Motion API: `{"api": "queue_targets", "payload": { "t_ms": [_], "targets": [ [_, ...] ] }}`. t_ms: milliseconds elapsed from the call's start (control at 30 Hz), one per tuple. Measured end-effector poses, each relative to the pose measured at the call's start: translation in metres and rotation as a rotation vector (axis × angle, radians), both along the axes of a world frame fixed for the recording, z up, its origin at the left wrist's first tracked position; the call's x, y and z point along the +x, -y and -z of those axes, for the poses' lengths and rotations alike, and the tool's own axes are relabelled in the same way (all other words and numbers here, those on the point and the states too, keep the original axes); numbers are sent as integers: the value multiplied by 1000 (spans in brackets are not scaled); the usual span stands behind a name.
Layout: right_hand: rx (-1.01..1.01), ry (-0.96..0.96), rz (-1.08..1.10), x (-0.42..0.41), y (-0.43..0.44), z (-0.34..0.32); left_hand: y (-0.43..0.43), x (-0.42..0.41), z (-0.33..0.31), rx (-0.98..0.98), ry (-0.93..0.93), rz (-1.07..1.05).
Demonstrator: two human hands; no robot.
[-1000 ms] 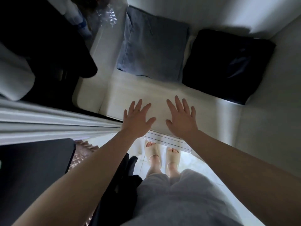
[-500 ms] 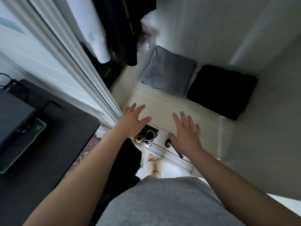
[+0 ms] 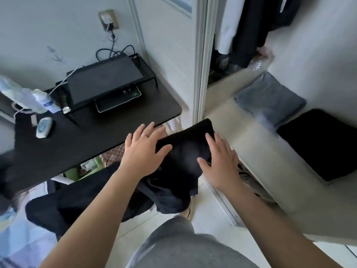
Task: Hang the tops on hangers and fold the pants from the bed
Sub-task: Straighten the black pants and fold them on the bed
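A black desk stands against the wall at left, carrying a flat black device on a wire stand, 1 clear plastic bottle and a small white oval gadget. Dark cables run up from behind the device to a wall socket with a plug in it. Under the desk sits a green bin, and just right of the desk rises a white door frame.

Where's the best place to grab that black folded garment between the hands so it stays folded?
Grip the black folded garment by its two side edges near the flat upper fold, left hand from the left, right hand from the right. Its top lies smooth and wide while the lower end hangs bunched, so a one-sided grip would probably let it unfold.
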State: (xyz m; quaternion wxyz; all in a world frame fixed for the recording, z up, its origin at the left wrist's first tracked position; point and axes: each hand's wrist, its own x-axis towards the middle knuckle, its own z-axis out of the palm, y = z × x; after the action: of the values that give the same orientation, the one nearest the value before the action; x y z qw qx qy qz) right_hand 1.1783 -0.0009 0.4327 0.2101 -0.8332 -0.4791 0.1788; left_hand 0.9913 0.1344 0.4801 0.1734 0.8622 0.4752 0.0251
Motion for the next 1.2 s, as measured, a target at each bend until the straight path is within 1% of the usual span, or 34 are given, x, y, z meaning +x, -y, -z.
{"api": "queue_targets", "payload": {
  "t_ms": [100,300,433,567,633,667,767,867,967,1067,1133,1200],
  "targets": [
    [56,10,-106,-26,-5,-8,9,-49,-7,-20,9,-160],
    [138,83,-322,-70,-32,-20,33,-138,0,-85,-56,-408],
    [43,176,-423,-92,-59,-22,36,-183,6,-69,-104,-507],
    [-9,260,-470,-109,-84,-28,26,-203,9,-112,-155,-550],
    [-29,266,-505,-115,-90,-30,16,-206,9,-178,-159,-544],
    [-30,242,-526,-117,-92,-30,11,-206,8,-224,-119,-525],
    [-18,138,-576,-123,-98,-32,-7,-205,5,-341,82,-404],
    [-28,98,-582,-128,-100,-37,-22,-205,2,-410,179,-277],
    [-54,81,-596,-134,-98,-41,-34,-207,6,-451,172,-179],
    [-27,57,-600,-148,-96,-44,-40,-207,12,-493,181,-139],
    [31,54,-583,-158,-93,-45,-40,-210,15,-502,285,-133],
    [92,56,-566,-169,-88,-44,-40,-216,18,-466,407,-120]
  ]
}}
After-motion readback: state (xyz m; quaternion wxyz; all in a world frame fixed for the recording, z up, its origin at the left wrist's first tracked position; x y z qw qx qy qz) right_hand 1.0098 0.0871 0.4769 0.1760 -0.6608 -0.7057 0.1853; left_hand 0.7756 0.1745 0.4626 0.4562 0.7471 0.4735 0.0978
